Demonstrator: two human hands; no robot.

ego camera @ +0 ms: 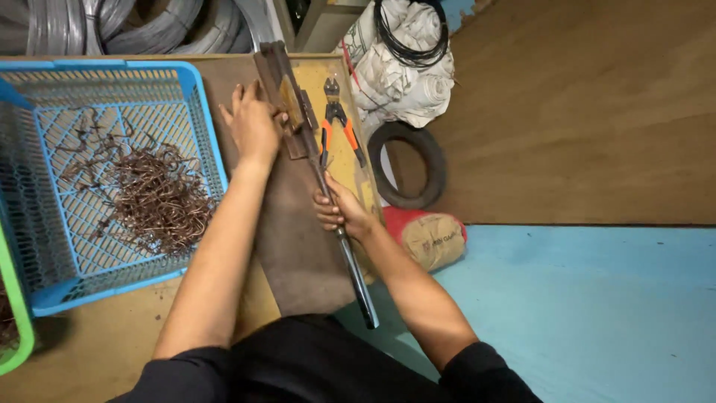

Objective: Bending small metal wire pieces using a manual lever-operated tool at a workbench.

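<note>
1. Left hand [253,123]: bare, no glove, ring or watch.
2. Right hand [339,211]: bare too, no wristwear.
3. Forearms uncovered to approx. the elbows.
4. Black sleeves [485,369] w/ black top, plain, no markings.

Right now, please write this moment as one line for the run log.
left hand: pressing on metal jig | right hand: gripping lever bar | blue basket: bent wire pieces | pliers: idle

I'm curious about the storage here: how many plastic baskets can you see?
2. A blue basket with bent wire hooks lies left of the left hand; a green basket shows at the left edge, mostly cut off. Others may lie out of view.
</note>
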